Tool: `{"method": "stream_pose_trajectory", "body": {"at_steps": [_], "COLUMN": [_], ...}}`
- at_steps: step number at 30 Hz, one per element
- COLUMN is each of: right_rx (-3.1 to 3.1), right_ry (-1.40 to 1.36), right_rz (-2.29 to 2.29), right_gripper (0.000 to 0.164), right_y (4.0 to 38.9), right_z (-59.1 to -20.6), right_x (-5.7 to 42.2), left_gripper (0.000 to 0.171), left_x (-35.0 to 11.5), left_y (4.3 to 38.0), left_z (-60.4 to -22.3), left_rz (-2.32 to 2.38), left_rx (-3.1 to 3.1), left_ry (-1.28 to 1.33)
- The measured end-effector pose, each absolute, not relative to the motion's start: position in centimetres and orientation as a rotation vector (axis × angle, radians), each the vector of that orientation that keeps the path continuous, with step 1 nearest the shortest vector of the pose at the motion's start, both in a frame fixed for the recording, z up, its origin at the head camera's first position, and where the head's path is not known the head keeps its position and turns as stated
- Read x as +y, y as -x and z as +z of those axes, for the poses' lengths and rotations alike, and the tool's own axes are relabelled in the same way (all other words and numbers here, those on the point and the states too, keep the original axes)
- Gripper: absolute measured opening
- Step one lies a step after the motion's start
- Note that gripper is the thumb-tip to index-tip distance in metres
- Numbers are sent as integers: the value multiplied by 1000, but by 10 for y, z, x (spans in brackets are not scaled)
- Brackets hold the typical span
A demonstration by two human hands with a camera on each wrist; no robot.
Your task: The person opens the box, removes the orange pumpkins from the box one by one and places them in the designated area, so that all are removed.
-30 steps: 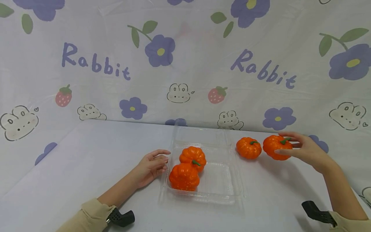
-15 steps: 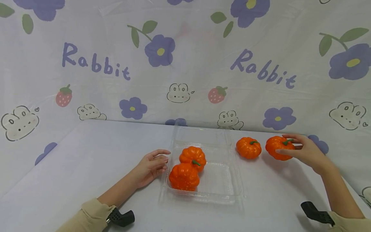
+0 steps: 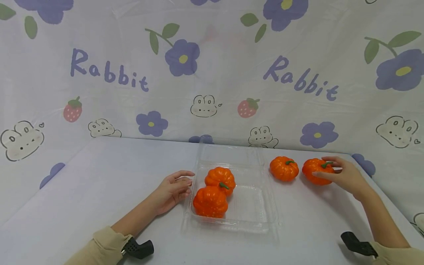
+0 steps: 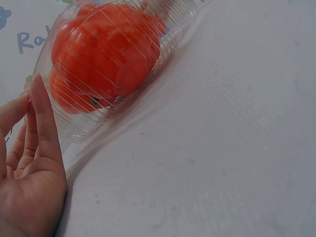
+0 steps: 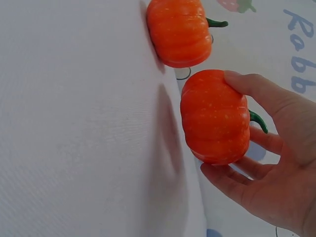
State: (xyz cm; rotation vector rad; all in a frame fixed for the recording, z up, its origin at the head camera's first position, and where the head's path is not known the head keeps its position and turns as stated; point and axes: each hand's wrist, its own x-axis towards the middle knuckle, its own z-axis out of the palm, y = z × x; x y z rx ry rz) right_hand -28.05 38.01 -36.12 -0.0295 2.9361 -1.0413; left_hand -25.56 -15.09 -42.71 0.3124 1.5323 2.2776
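Note:
My right hand (image 3: 344, 176) grips an orange toy pumpkin (image 3: 318, 171) with a green stem at the table's back right. In the right wrist view, the held pumpkin (image 5: 216, 117) is between thumb and fingers, its shadow lying apart on the table. A second pumpkin (image 3: 283, 169) sits just left of it. Two more, a rear pumpkin (image 3: 220, 178) and a front pumpkin (image 3: 210, 202), rest in the left part of a clear plastic clamshell box (image 3: 248, 206). My left hand (image 3: 172, 193) lies beside the box, its extended fingertips right at the left wall; the left wrist view shows this hand (image 4: 34, 168) too.
The box's clear lid (image 3: 232, 154) is folded back toward the rear edge of the white table (image 3: 132, 162). Behind it hangs a printed curtain (image 3: 212, 73) with rabbits and flowers. Black wrist cameras sit at both sleeves.
My right hand has shifted the held pumpkin slightly right and then a little lower and back left. The left hand, the box and the other pumpkins have stayed put.

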Motion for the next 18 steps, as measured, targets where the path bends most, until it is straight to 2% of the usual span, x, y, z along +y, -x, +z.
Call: {"method": "stream_pose_trajectory", "body": {"at_steps": [18], "right_rx": [2973], "right_ry": [35], "right_rz": [-1008], "right_gripper": [78], "right_y": [283], "right_z": [-374], "right_x": [375], "left_gripper": [23], "left_x": [-151], "left_y": [255], "left_z": [-427], "left_rz": [2273], "left_rx": [1538], "left_ry": [-310]}}
